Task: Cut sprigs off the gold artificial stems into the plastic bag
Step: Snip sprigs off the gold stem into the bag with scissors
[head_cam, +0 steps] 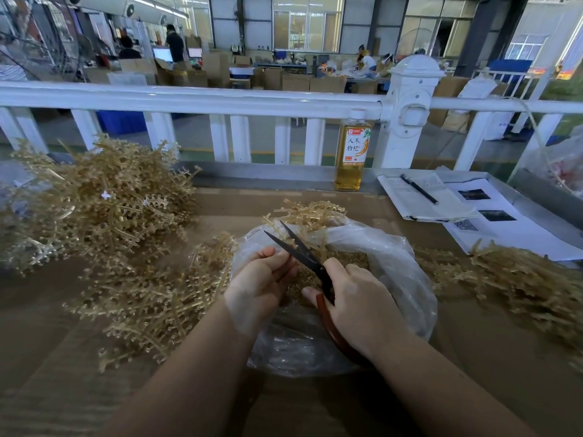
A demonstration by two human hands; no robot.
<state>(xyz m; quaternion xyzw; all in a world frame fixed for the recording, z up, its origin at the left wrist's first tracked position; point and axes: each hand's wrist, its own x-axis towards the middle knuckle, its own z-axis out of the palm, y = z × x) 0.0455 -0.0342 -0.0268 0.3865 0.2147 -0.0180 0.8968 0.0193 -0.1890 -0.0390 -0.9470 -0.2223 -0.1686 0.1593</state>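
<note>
A clear plastic bag (391,257) lies open at the table's middle, with cut gold sprigs (347,258) inside. My right hand (356,301) grips red-handled scissors (303,250) whose dark blades stand apart over the bag. My left hand (258,282) pinches a gold stem (306,216) that reaches up past the blades over the bag's far rim. Both hands hover above the bag's mouth.
A big heap of gold stems (97,203) covers the left of the table, more stems (151,298) lie beside my left arm, and another pile (517,279) sits right. A tea bottle (351,152), a notebook with pen (422,193) and papers stand by the white railing (220,100).
</note>
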